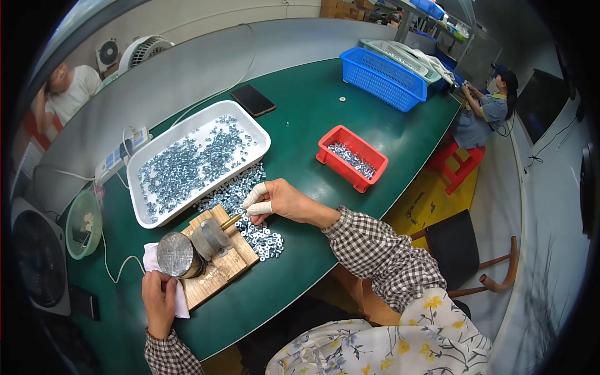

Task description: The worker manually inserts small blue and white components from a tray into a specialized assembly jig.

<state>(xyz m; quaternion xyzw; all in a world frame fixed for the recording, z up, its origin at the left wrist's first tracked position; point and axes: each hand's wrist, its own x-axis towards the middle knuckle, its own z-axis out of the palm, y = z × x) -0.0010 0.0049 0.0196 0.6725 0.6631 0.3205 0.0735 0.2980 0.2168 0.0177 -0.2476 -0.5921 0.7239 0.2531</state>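
My right hand, with white covers on its fingertips, is closed in a pinch at the tip of a brass-coloured rod. Whatever small piece it pinches is hidden by the fingers. The rod sticks out of a grey round motor-like unit fixed on a wooden board. Beside that unit stands a cylinder wrapped in shiny tape. My left hand is curled closed next to the cylinder, against a white cloth. Small silvery metal sleeves lie heaped under and beside my right hand.
Many more sleeves fill a white tray behind the board. A red bin holds some too. Farther off are a black phone and a blue basket. A green bowl and power strip stand left. Other people sit nearby.
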